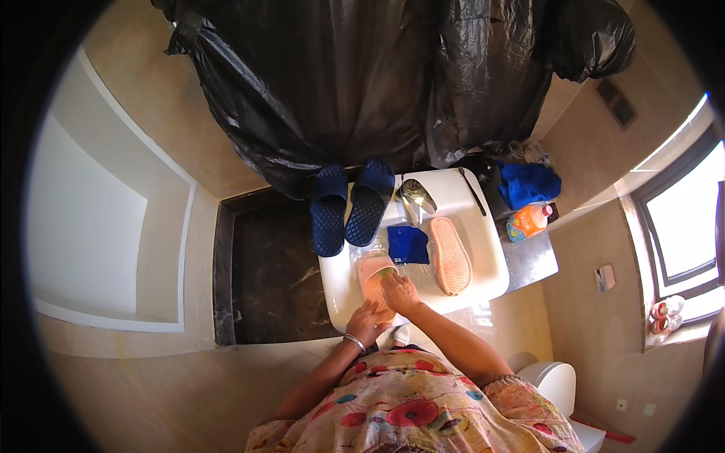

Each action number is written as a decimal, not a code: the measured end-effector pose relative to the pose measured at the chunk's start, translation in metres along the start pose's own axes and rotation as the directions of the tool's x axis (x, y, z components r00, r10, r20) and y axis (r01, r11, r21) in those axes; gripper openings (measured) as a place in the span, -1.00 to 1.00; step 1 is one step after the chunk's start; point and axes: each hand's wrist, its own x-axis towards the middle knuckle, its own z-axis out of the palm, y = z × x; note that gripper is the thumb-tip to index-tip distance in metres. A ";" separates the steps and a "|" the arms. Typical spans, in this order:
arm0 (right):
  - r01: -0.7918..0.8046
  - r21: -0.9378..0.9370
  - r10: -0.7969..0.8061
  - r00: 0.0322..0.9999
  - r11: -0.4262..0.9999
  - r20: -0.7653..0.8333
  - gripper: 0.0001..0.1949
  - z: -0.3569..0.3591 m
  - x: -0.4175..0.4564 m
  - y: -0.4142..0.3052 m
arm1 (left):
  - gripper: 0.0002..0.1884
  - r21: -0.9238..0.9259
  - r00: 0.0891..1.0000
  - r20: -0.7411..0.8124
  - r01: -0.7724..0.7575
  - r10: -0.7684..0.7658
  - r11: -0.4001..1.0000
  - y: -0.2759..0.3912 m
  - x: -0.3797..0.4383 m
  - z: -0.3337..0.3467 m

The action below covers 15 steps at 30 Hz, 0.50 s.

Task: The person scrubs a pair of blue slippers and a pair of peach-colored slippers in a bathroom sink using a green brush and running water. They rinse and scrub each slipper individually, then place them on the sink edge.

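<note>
A peach-pink slide slipper (369, 278) sits sole down at the near left of the white washbasin (488, 266). My left hand (365, 324) holds it at the heel end. At its strap, my right hand (401, 294) pinches a small green item (387, 272), mostly hidden by the fingers; I cannot tell what it is. The matching slipper (451, 257) lies with its patterned sole up at the right of the basin. Between the two is a dark blue cloth (408, 244) in the basin, just in front of the metal faucet (419, 197).
Two navy slippers (329, 215) rest across the basin's left rim. A black toothbrush-like brush (473, 192) lies at the back right. Beside the basin are a bottle with an orange label (530, 222) and a blue cloth (528, 184). Black plastic sheeting (362, 85) hangs behind.
</note>
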 end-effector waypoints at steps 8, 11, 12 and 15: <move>0.038 0.042 -0.039 0.999 0.998 0.032 -0.83 -0.028 -0.025 -0.018 | -0.64 -0.035 0.995 0.009 -0.102 0.102 0.994 -0.010 0.002 -0.002; -0.002 0.049 0.000 0.999 0.999 0.041 -0.86 -0.025 -0.017 -0.017 | -0.66 0.002 0.992 -0.042 -0.116 0.116 0.993 -0.009 0.001 0.004; -0.031 0.045 0.029 0.999 0.998 0.043 -0.86 -0.010 -0.010 -0.012 | -0.67 0.027 0.991 -0.063 -0.118 0.120 0.993 -0.009 0.000 0.005; -0.045 0.074 0.044 0.999 0.996 0.011 -0.85 0.003 0.002 -0.006 | -0.68 -0.013 0.998 0.047 -0.037 0.037 0.999 0.000 0.005 -0.004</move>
